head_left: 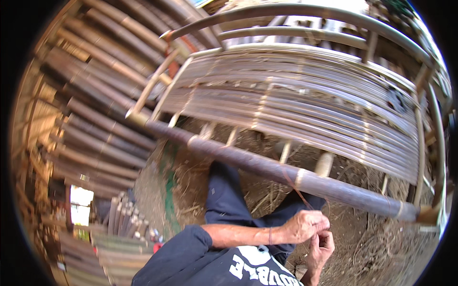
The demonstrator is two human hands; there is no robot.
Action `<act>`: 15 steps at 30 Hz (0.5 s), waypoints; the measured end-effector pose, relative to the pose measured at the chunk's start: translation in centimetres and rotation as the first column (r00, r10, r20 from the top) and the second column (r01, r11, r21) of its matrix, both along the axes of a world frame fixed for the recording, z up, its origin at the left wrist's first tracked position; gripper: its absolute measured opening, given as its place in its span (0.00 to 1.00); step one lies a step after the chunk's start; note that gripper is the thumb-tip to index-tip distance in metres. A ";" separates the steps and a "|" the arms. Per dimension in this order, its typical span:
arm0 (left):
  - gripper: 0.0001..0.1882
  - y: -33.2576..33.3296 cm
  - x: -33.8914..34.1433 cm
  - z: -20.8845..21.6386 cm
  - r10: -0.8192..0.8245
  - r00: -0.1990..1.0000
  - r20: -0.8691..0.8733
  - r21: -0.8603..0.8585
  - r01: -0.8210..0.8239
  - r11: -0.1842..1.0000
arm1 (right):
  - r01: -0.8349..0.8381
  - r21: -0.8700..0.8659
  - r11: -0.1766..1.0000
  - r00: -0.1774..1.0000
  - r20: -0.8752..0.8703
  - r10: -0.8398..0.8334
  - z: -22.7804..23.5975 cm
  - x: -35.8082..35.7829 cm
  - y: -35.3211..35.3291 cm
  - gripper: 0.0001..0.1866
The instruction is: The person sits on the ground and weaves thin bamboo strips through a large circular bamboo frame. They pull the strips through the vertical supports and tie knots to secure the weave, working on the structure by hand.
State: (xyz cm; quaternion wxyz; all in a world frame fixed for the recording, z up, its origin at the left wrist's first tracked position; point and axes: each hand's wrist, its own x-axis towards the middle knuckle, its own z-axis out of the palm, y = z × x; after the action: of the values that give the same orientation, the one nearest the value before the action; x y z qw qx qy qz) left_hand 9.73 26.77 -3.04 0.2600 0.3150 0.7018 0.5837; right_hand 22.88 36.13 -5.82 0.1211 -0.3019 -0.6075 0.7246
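Observation:
Both my hands are closed close together above my lap, fingertips nearly touching. My left hand (301, 228) pinches a thin reddish-brown cord (296, 189), which runs up to a thick bamboo pole (238, 157). Just below it, my right hand (320, 250) has thumb and fingers pressed together on the cord's lower part; the exact grip is partly hidden. The pole forms the front rail of a bamboo bench, and the cord passes around it near a pale joint. Behind the rail lies the bench's slatted seat (305, 102), joined to it by short bamboo pegs (324, 164).
A curved bamboo backrest rail (296, 9) borders the seat's far side. A small dark object (395, 100) lies on the slats at right. Stacked bamboo poles (102, 119) fill the left. Dry fibres and scraps (377, 252) litter the dirt ground.

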 end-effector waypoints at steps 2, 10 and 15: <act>0.07 -4.1 -3.5 2.1 0.237 0.959 -0.158 0.062 -0.230 0.971 | -0.276 0.174 0.945 0.961 0.027 0.276 0.3 0.0 1.5 0.03; 0.10 -55.0 -18.9 11.9 0.343 -0.042 -0.938 0.108 -0.978 0.177 | -0.626 -0.076 0.776 0.606 0.578 0.546 -2.0 7.4 15.9 0.10; 0.19 -58.6 -18.2 16.3 0.908 -0.109 -0.405 0.206 -0.978 -0.026 | -0.566 0.410 0.715 0.744 0.627 0.229 0.5 4.3 17.2 0.10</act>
State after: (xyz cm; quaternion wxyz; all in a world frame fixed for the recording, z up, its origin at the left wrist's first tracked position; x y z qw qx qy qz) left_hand -8.52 -31.81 13.22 -0.3720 -0.1834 0.7930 0.4463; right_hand 27.21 53.36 -5.36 -0.1334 -0.2945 -0.8578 0.3996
